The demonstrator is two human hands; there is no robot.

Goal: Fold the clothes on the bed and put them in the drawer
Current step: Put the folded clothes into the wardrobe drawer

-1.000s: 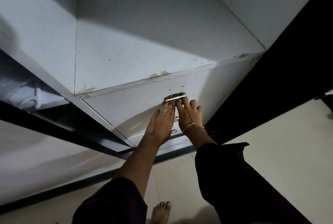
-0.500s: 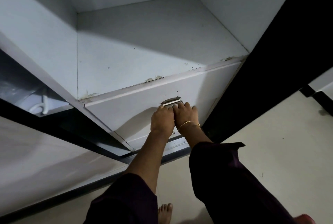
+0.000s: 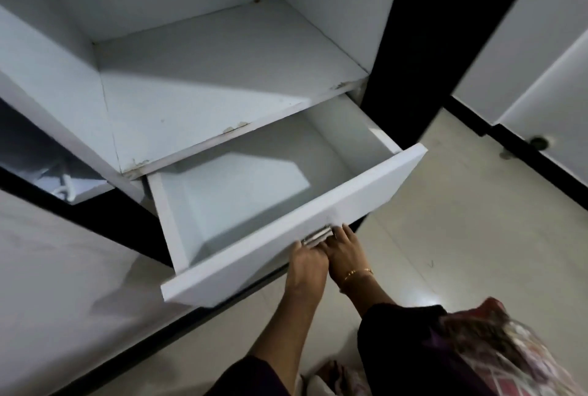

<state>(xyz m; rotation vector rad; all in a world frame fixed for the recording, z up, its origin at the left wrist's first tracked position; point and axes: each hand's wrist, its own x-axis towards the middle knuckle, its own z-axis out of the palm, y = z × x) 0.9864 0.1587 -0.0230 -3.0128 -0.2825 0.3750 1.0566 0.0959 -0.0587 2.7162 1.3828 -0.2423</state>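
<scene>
A white drawer [image 3: 350,192] at the bottom of a white wardrobe stands pulled out, and its inside holds nothing. My left hand [image 3: 307,265] and my right hand [image 3: 345,252] both grip the metal handle [image 3: 318,235] on the drawer front, fingers curled over it. A patterned red and white cloth [image 3: 509,348] hangs over my right arm at the lower right. More patterned cloth [image 3: 334,376] shows at the bottom edge near my feet.
Above the drawer is a bare white shelf [image 3: 222,83]. A dark wardrobe door [image 3: 445,29] stands open on the right. To the left is another white door panel [image 3: 63,284] with a black frame. The floor [image 3: 445,220] is pale tile.
The drawer was shut and has slid out toward me, both hands pulling its handle. The patterned cloth has come into view at the lower right.
</scene>
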